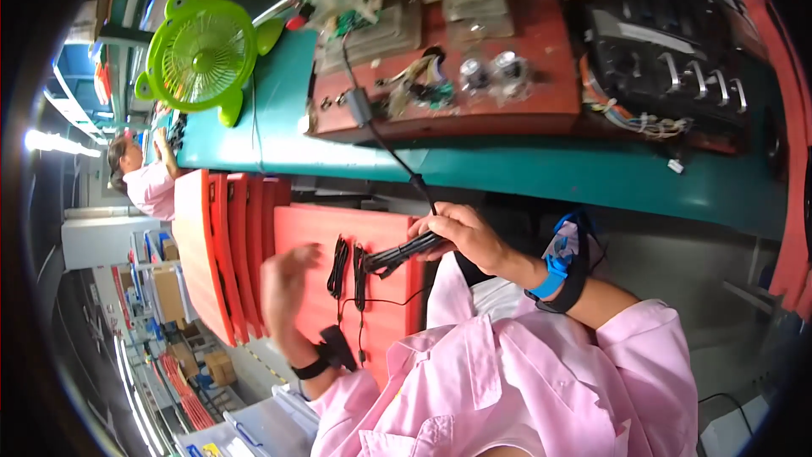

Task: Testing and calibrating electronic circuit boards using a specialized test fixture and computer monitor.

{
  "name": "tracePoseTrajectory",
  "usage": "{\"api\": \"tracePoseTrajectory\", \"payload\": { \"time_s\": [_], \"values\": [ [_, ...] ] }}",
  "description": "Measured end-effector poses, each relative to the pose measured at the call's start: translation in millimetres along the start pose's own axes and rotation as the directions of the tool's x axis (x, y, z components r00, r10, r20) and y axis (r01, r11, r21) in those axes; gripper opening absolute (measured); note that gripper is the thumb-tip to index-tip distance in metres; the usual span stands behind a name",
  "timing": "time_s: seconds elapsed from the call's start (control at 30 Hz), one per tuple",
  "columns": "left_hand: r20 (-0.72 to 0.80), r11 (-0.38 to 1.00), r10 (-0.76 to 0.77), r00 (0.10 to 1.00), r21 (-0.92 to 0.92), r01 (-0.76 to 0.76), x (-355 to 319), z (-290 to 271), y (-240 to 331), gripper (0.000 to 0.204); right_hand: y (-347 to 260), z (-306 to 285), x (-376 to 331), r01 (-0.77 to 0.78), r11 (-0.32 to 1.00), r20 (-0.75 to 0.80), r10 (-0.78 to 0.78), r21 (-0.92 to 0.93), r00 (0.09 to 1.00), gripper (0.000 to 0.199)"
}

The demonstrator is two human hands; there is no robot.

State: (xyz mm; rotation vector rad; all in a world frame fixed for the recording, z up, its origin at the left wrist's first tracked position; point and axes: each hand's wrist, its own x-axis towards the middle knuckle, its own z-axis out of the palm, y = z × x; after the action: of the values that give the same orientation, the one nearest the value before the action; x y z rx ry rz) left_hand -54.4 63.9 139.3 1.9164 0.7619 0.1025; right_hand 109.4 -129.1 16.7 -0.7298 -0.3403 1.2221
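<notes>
A folded bundle of black cable [406, 254] is gripped in my right hand [465, 237], its loops reaching left over a red foam board [385, 330]. From that hand a black cord [393, 156] climbs to a grey block-shaped part [359, 107] at the bench edge. My left hand [288, 288] hovers by the board's left side, apart from the cable and smeared by motion, so its fingers are unclear. Two more tied black cable bundles [338, 267] lie on the board between my hands, with a thin lead trailing from them.
On the green bench [296, 152], a red foam slab [541, 76] carries bagged parts and small electronics. Black housings with wiring [668, 68] stand right of it, a green fan [199, 55] left. Upright red boards [211, 245] stand beside me. Another person [148, 178] sits far left.
</notes>
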Motion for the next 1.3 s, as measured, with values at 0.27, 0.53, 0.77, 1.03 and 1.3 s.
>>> {"api": "tracePoseTrajectory", "payload": {
  "time_s": [0.27,0.53,0.77,1.03,1.3],
  "values": [
    [-0.08,0.649,-0.135,0.988,-0.76,0.027,-6.0,67.4,-52.7,0.043,13.9,23.4,5.8,0.014,0.999,-0.125,-0.008,0.046,0.992,0.031],
    [-0.403,0.736,0.047,0.914,-0.605,-0.305,12.9,64.0,-50.1,0.044,2.5,31.5,6.4,-0.014,0.933,0.03,0.027,-0.359,0.999,0.036],
    [-0.313,0.895,0.014,0.95,-0.419,-0.151,13.7,51.3,-43.0,0.031,-2.4,27.4,7.4,-0.067,0.986,-0.004,0.067,-0.151,0.998,0.038],
    [0.016,0.917,-0.03,0.999,0.399,0.021,12.8,25.9,-22.8,0.022,0.4,26.4,8.2,-0.072,0.974,-0.075,0.057,-0.217,0.996,0.037],
    [-0.14,0.883,0.399,0.906,0.323,-0.339,18.3,30.6,-25.2,0.019,-1.1,26.9,13.9,-0.105,0.977,-0.101,0.088,-0.183,0.991,0.036]
  ]
}}
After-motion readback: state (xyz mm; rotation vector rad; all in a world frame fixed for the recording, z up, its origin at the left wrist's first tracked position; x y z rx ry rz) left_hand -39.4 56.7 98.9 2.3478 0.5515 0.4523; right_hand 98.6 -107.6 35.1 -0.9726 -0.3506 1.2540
